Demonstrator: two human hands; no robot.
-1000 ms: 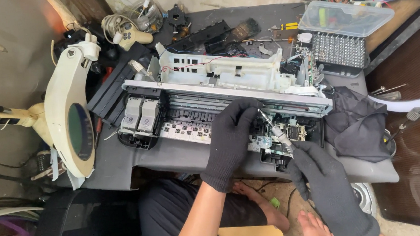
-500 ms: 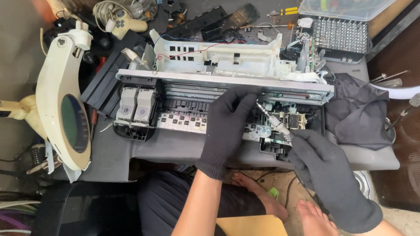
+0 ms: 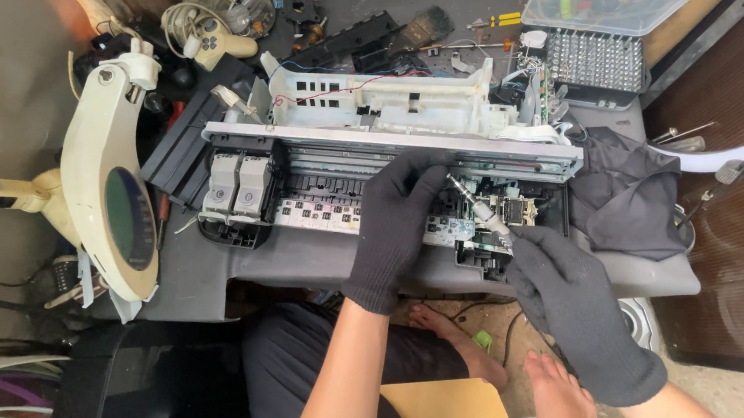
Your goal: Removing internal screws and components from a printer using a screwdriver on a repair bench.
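An opened printer chassis (image 3: 383,121) lies across a grey work surface (image 3: 306,262), its white frame and metal rail exposed. My left hand (image 3: 399,216), in a black glove, rests on the mechanism near the middle and steadies it. My right hand (image 3: 570,300), also gloved, grips a screwdriver (image 3: 481,213) whose tip points up and left into the assembly at the printer's right end. Two grey ink cartridges (image 3: 238,185) sit in their carriage at the left end.
A cream magnifier lamp (image 3: 114,196) stands at the left. A clear plastic box (image 3: 606,0) and a bit rack (image 3: 596,62) sit at the back right. A dark cloth (image 3: 625,204) lies right of the printer. Cables, a game controller (image 3: 216,41) and loose parts crowd the back.
The view has shifted slightly. My right hand has drawn down and right a little with the screwdriver; my left hand stays on the mechanism.
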